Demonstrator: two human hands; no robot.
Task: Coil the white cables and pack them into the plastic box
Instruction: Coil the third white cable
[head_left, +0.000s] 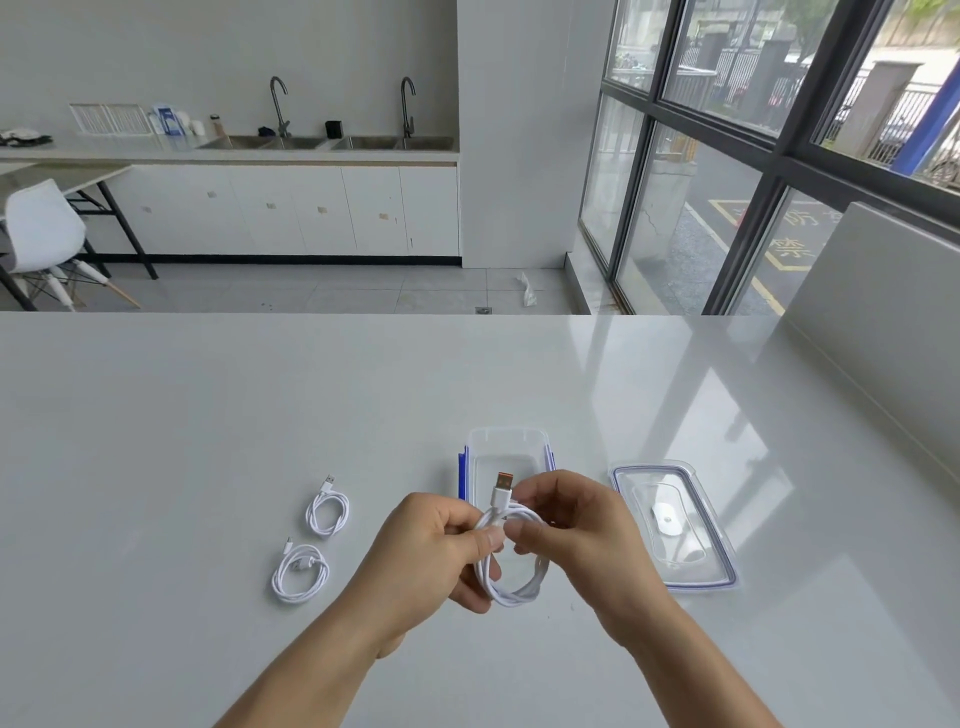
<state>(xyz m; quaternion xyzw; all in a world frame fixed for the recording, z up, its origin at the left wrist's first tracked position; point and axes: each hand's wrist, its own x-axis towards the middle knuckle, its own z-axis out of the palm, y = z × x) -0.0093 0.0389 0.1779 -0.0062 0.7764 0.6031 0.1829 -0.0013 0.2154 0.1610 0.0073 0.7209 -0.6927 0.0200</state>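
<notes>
I am pinching the held white cable (514, 587) at its coil top with left grip (436, 545) and right grip (576, 525), at lower centre of the frame, overlapping the plastic box (506, 441). The lid (675, 525) is lying right of it. The upper coiled cable (327, 512) and lower coiled cable (300, 574) are lying on the desk (208, 415), left of centre.

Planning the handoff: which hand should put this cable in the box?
Probably right: the right hand holds the cable before the open box, while the left hand is nearer the two coils on the table.
</notes>
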